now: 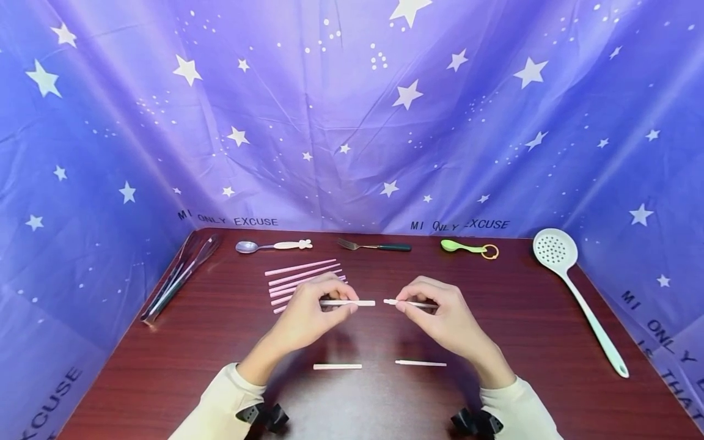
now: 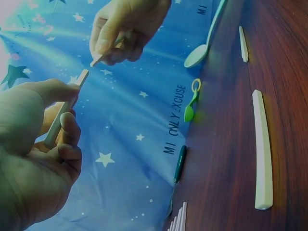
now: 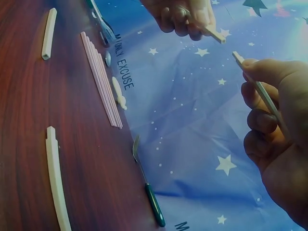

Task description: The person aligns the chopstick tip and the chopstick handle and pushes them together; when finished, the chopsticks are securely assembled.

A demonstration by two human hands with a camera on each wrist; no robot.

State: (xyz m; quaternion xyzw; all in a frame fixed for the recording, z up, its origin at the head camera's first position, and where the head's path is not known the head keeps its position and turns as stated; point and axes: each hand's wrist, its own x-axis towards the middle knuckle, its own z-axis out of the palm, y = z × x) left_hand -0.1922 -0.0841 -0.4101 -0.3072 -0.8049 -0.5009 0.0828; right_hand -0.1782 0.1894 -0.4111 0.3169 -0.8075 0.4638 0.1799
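My left hand (image 1: 313, 311) pinches a cream, square-sided chopstick half (image 1: 366, 303) between thumb and fingers; the right wrist view shows a hollow socket at its end. Across a small gap, my right hand (image 1: 448, 311) pinches another cream chopstick half (image 1: 389, 301), whose stepped, narrower tip points at that socket. Both are held above the table, roughly in line, ends apart. On the table nearer me lie two more cream halves: a plain one (image 1: 338, 366) on the left and one with a stepped end (image 1: 420, 363) on the right.
Several pink sticks (image 1: 299, 267) lie side by side behind my left hand. Along the back are a spoon (image 1: 247, 247), a fork (image 1: 396, 247) and a green measuring spoon (image 1: 461, 247). Metal tongs (image 1: 176, 286) lie left, a slotted skimmer (image 1: 591, 318) right. A starry curtain (image 1: 352, 110) surrounds the table.
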